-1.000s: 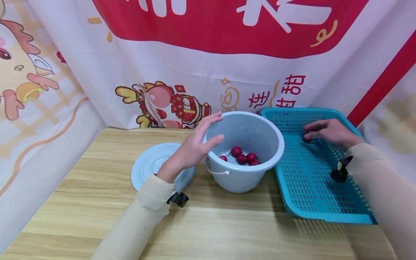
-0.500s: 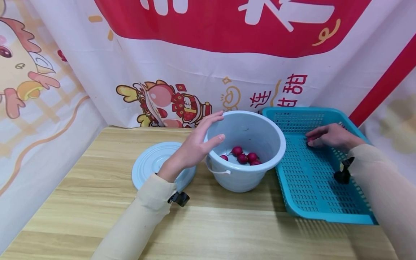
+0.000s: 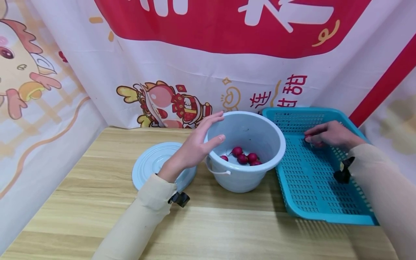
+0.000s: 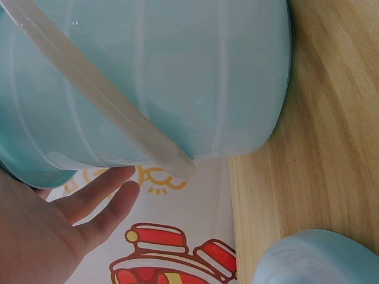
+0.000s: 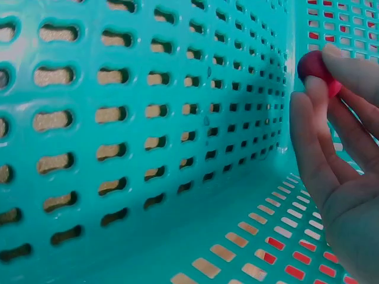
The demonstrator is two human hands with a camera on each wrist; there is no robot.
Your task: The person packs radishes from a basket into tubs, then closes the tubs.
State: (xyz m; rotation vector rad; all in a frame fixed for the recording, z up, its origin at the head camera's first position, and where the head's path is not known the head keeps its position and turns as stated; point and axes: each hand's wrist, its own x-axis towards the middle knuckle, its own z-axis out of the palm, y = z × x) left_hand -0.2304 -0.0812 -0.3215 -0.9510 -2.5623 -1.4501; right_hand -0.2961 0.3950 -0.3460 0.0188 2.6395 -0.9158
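My right hand (image 3: 332,134) reaches into the far part of the teal basket (image 3: 334,217). It pinches a small red radish (image 5: 317,68) between thumb and fingers; in the head view the fingers hide most of that radish. My left hand (image 3: 196,144) is at the left rim of the light blue bucket (image 3: 240,182), thumb and fingers extended. In the left wrist view its fingers (image 4: 98,189) lie along the bucket's side near the rim. Several red radishes (image 3: 242,159) lie on the bucket's bottom.
A light blue round lid (image 3: 143,166) lies on the wooden table (image 3: 208,227) left of the bucket, partly under my left forearm. The bucket's white handle (image 3: 217,172) hangs down its side. A printed cloth (image 3: 182,65) hangs behind the table.
My right fingers have closed round the radish and shifted slightly within the basket. The left hand and the bucket have stayed in place.
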